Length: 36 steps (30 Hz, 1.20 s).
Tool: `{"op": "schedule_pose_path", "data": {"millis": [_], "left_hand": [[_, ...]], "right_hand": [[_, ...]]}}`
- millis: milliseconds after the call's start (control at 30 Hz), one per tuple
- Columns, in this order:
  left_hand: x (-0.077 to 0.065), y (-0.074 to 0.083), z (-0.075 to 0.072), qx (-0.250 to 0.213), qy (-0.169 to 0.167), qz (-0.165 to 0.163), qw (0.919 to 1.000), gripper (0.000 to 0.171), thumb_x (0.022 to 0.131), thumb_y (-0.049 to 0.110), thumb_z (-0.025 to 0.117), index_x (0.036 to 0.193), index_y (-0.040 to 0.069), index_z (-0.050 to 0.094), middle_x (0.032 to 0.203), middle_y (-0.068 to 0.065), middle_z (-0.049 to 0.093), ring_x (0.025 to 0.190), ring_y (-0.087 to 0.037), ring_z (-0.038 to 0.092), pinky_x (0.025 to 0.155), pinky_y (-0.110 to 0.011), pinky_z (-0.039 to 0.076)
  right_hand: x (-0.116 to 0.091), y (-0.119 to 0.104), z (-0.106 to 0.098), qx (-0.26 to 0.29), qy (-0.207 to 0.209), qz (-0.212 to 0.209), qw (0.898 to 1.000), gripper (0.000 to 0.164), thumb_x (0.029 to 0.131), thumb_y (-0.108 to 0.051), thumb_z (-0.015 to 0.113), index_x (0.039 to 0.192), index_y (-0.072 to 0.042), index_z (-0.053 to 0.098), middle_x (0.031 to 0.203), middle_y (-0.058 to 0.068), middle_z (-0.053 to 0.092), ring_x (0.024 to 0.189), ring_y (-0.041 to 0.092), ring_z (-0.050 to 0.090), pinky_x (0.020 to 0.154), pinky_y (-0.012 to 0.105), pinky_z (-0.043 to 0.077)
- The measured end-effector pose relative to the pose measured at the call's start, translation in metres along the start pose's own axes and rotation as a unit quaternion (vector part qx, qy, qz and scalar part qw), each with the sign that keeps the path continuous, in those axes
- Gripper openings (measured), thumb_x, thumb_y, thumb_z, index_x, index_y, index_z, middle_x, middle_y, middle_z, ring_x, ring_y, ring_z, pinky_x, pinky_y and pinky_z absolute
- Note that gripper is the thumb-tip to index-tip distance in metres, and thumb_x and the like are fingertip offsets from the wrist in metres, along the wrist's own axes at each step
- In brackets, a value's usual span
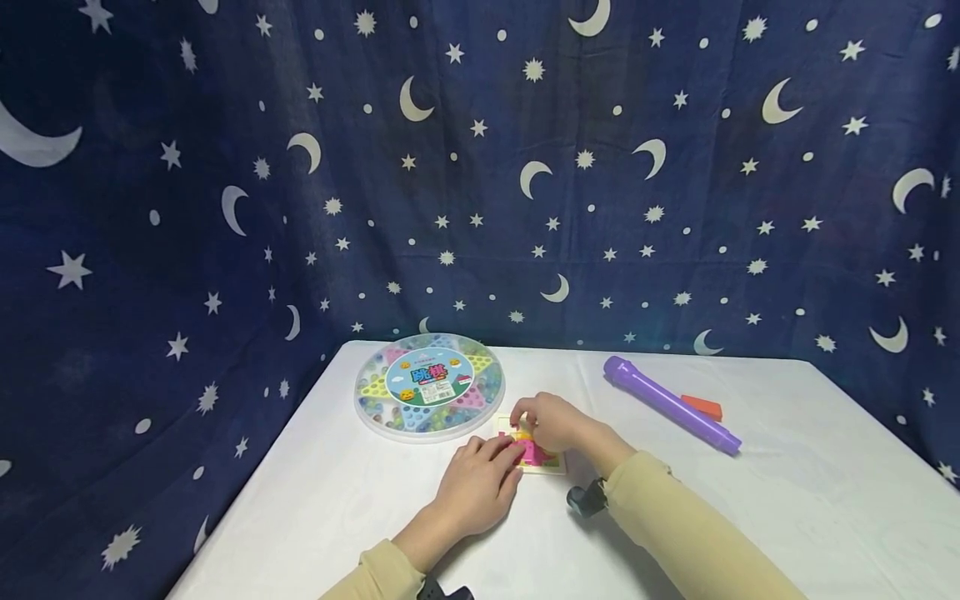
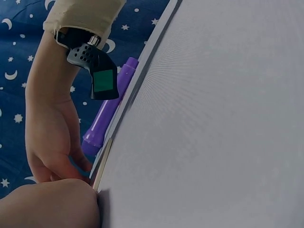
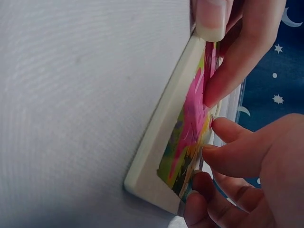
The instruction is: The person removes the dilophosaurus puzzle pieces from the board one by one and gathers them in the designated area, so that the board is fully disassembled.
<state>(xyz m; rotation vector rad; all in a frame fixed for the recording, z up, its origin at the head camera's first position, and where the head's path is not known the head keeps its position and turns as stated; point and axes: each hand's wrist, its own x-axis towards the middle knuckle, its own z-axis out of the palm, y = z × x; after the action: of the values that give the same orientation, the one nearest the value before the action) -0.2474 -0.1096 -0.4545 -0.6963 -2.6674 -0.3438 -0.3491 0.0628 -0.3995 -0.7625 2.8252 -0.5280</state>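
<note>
A small, pale-framed jigsaw puzzle (image 1: pixel 542 468) with a pink, yellow and green picture lies on the white table. My left hand (image 1: pixel 480 487) rests on its near left part, fingers stretched over the pink area. In the right wrist view, the thumb (image 3: pixel 211 21) of that hand is at the frame's corner and a finger (image 3: pixel 232 71) touches the picture. My right hand (image 1: pixel 555 423) bends over the far part, its thumb and curled fingers (image 3: pixel 232 149) pinching a puzzle piece at the picture's edge. The hand mostly hides that piece.
A round Chinese checkers box (image 1: pixel 430 387) with marbles lies behind and left of the puzzle. A purple tube (image 1: pixel 671 406) slants across the right side, in front of an orange-red block (image 1: pixel 702 407). A dark starry curtain (image 1: pixel 495 167) hangs behind the table.
</note>
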Motion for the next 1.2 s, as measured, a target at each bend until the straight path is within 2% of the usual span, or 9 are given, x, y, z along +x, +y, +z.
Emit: {"op": "schedule_pose_path", "data": {"millis": [267,500,700,967,1200], "left_hand": [[-0.0002,0.0014,-0.0025,0.007,0.000,0.004,1.0000,0.040,0.105,0.032,0.052,0.142,0.017,0.062,0.139,-0.006,0.061,0.115,-0.024,0.054,0.094,-0.043,0.046],[0.0002,0.0012,-0.0011,0.010,-0.006,0.000,0.9999,0.041,0.106,0.032,0.051,0.143,0.018,0.061,0.140,-0.005,0.060,0.115,-0.023,0.054,0.095,-0.042,0.046],[-0.0001,0.0011,0.0002,0.012,-0.005,0.001,0.9999,0.041,0.106,0.032,0.050,0.143,0.018,0.061,0.140,-0.006,0.060,0.115,-0.023,0.054,0.094,-0.042,0.046],[-0.0002,0.0001,0.0025,0.014,0.015,0.012,0.9997,0.041,0.105,0.032,0.053,0.142,0.017,0.062,0.138,-0.007,0.062,0.113,-0.024,0.055,0.092,-0.042,0.047],[0.0002,0.0010,0.0000,0.011,-0.002,0.000,0.9999,0.041,0.106,0.033,0.051,0.143,0.017,0.061,0.139,-0.006,0.061,0.115,-0.023,0.054,0.094,-0.042,0.046]], "right_hand": [[-0.0022,0.0000,0.0011,0.007,0.013,0.001,1.000,0.037,0.085,0.007,0.069,0.109,-0.021,0.072,0.111,0.009,0.061,0.104,0.026,0.060,0.102,0.051,0.048],[-0.0045,0.0000,0.0025,0.010,0.023,0.007,1.000,0.038,0.085,0.007,0.070,0.108,-0.023,0.072,0.120,0.011,0.059,0.108,0.027,0.058,0.105,0.053,0.045],[-0.0062,-0.0006,0.0024,0.008,0.027,0.009,1.000,0.037,0.086,0.006,0.070,0.109,-0.024,0.071,0.119,0.011,0.062,0.108,0.028,0.059,0.105,0.054,0.045],[-0.0053,0.0018,0.0012,0.016,0.030,0.007,0.999,0.041,0.084,0.008,0.068,0.108,-0.025,0.071,0.118,0.010,0.068,0.109,0.031,0.061,0.103,0.056,0.046],[-0.0041,0.0043,0.0033,0.028,0.060,0.009,0.998,0.040,0.085,0.008,0.067,0.114,-0.020,0.069,0.111,0.007,0.068,0.108,0.029,0.063,0.101,0.053,0.048]]}}
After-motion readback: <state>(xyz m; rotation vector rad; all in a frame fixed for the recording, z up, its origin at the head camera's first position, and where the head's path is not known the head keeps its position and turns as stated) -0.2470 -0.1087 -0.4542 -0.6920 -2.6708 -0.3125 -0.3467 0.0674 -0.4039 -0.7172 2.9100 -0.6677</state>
